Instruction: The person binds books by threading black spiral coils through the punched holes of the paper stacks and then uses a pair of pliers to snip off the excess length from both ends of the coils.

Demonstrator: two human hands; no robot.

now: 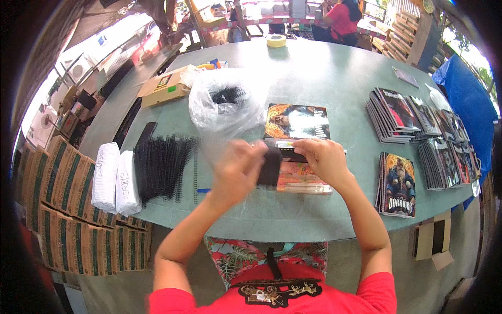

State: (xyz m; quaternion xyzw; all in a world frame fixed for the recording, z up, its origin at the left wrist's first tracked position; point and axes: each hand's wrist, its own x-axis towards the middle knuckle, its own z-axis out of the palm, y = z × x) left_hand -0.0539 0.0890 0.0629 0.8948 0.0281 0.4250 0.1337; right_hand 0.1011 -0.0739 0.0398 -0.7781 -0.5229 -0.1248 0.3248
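Observation:
My left hand (236, 170) is smeared by motion, so its fingers do not show clearly. A faint streak beside it reaches toward a pile of black spiral binding coils (164, 167) on the left. My right hand (321, 159) pinches the upper edge of a dark booklet (270, 168), held at a tilt between both hands. Beneath it lies a stack with orange and pink patterned covers (306, 178). Just beyond my hands rests a notebook (298, 121) with a picture cover. Close to my left wrist is a blue pen (203, 191), partly hidden.
White wrapped bundles (105, 178) stand left of the coils. Farther off are a clear plastic bag (225, 112) with black contents, a cardboard box (164, 86) and a tape roll (276, 41). Stacked notebooks (395, 118) fill the right side. Another person (342, 21) is in the background.

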